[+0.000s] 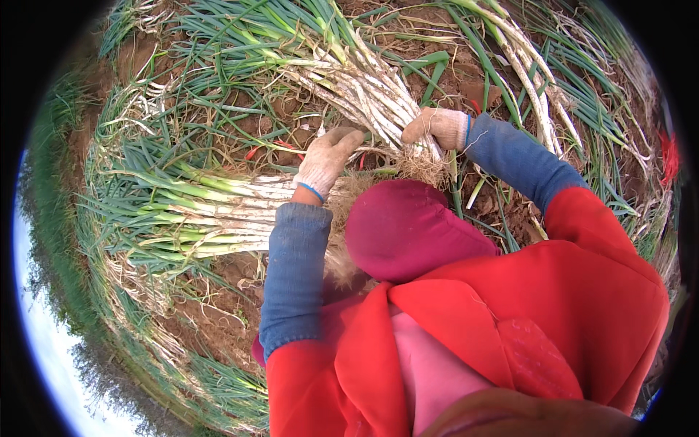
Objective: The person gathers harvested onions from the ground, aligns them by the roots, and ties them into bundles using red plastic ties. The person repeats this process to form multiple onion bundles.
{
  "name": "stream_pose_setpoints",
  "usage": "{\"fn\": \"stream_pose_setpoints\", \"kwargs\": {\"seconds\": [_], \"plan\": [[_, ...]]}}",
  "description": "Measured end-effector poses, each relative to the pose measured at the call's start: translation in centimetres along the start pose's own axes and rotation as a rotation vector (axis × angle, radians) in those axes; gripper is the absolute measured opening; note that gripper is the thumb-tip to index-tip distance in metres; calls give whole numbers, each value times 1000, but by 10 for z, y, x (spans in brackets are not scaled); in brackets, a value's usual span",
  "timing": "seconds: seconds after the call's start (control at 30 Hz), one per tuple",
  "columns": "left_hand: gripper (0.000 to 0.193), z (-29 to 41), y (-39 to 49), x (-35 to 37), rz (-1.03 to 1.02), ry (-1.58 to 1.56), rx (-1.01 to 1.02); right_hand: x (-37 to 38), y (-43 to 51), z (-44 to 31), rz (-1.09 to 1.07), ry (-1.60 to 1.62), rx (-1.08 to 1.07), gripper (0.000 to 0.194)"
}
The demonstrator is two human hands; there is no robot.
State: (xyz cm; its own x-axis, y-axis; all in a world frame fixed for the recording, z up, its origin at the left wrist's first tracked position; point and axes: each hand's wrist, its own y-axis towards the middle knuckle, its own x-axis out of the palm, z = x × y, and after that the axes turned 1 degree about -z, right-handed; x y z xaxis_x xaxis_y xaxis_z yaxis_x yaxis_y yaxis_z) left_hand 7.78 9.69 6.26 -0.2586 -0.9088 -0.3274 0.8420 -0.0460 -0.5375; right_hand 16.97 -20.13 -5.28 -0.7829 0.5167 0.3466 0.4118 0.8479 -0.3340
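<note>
A bundle of long green onions (371, 93) lies in front of me, leaves pointing up and left, with a tangle of roots (423, 166) at its near end. My right hand (439, 128), in a dirty knitted work glove, grips the white stalks just above those roots. My left hand (327, 158), gloved too, is just left of the bundle's root end, fingers bent; its fingertips' contact is unclear. Beneath my left wrist a second bundle of green onions (224, 216) lies sideways, roots towards my knee.
My knee in maroon trousers (404, 229) rises close below the roots. Loose green onions (532, 71) lie at the upper right. Red ties (251, 153) lie on the brown soil (218, 319), and a red bunch of strands (669, 158) is at the far right.
</note>
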Motion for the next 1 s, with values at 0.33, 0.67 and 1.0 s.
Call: {"fn": "stream_pose_setpoints", "kwargs": {"seconds": [0.33,0.67,1.0], "plan": [[30,56,4,-58,394,-870,93,7,-32,-156,174,-232,-225,31],[27,44,-120,-193,504,-1218,404,6,-151,-201,282,-317,-222,29],[30,53,-172,-177,391,-1282,697,89,-343,-218,593,381,-279,66]]}}
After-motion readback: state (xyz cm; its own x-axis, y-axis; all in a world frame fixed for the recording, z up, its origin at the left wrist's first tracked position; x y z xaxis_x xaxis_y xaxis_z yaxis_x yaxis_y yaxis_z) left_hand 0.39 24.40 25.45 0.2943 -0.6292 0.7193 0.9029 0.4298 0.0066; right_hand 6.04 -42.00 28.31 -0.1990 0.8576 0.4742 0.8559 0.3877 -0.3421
